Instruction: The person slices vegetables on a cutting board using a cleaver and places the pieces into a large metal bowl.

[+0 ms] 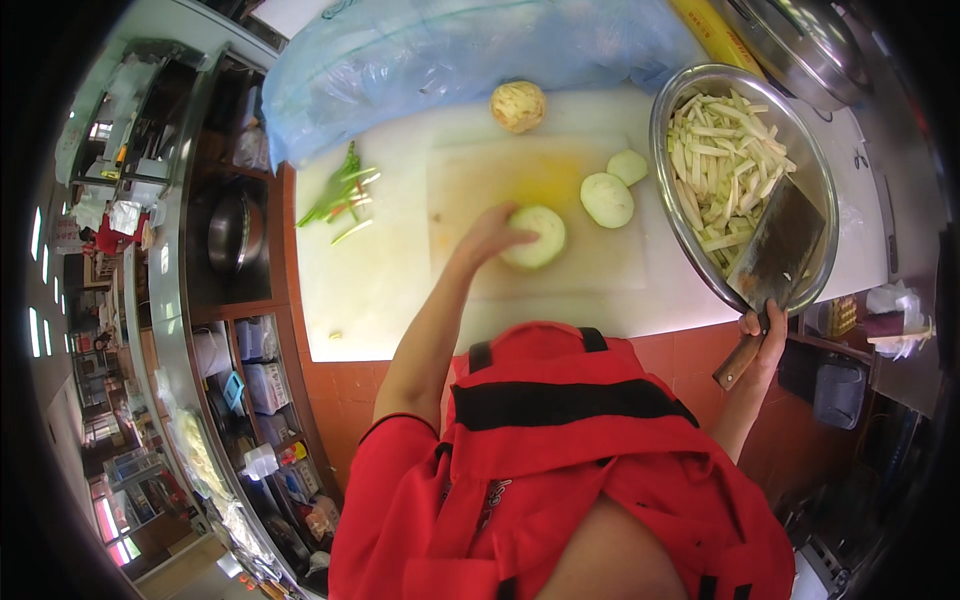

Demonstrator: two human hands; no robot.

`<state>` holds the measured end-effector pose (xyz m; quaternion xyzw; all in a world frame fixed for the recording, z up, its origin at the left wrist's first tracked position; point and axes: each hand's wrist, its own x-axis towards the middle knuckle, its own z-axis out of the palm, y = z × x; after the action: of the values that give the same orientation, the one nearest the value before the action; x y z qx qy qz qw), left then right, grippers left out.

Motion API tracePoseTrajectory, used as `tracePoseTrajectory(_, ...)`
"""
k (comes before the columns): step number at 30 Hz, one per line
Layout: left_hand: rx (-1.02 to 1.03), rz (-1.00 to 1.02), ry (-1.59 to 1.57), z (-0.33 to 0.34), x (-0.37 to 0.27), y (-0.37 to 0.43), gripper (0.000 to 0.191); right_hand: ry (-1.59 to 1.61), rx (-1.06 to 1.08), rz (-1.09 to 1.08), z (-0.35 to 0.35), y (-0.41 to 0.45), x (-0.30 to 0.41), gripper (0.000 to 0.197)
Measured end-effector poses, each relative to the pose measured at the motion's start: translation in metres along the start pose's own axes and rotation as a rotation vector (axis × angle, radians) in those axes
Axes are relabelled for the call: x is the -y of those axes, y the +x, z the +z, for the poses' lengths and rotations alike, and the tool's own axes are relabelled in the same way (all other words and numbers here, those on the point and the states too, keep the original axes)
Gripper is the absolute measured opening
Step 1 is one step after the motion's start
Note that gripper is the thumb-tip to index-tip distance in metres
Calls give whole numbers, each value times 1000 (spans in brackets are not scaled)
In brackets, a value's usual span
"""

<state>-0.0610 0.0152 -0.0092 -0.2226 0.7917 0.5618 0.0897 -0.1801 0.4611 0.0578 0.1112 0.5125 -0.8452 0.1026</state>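
Observation:
My left hand (495, 236) is on a thick pale green vegetable piece (536, 237), its fingers and thumb at the piece's edge, on a translucent cutting board (480, 172). My right hand (770, 337) grips the wooden handle of a cleaver (780, 236), whose broad blade reaches over the near side of a steel bowl (662, 176). Pale cut sticks (724, 150) of vegetable lie heaped in the bowl. Between board and bowl side lie two flat cut rounds, a larger one (607, 200) and a smaller one (627, 166).
A knobby pale root vegetable (517, 106) sits beyond the board, before a large blue plastic bag (465, 60). Green stalk pieces (341, 191) lie on the left of the white worktop (352, 300). A steel pot (802, 52) and yellow box (716, 34) stand behind the bowl. Shelves are at left.

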Motion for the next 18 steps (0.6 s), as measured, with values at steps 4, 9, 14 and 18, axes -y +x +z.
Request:
tracePoseTrajectory(4, 47, -36, 264, -4, -5, 4, 56, 1, 13, -5, 2, 1, 0, 10)
tracePoseTrajectory(9, -338, 84, 533, 14, 17, -6, 84, -48, -53, 26, 0, 2, -1, 13)
tracePoseTrajectory(14, -297, 160, 772, 42, -11, -24, 103, -12, -51, -9, 0, 1, -1, 13)
tracePoseTrajectory(18, -275, 130, 877, 41, -4, -14, 109, -29, -15, -13, 2, 3, -1, 15)
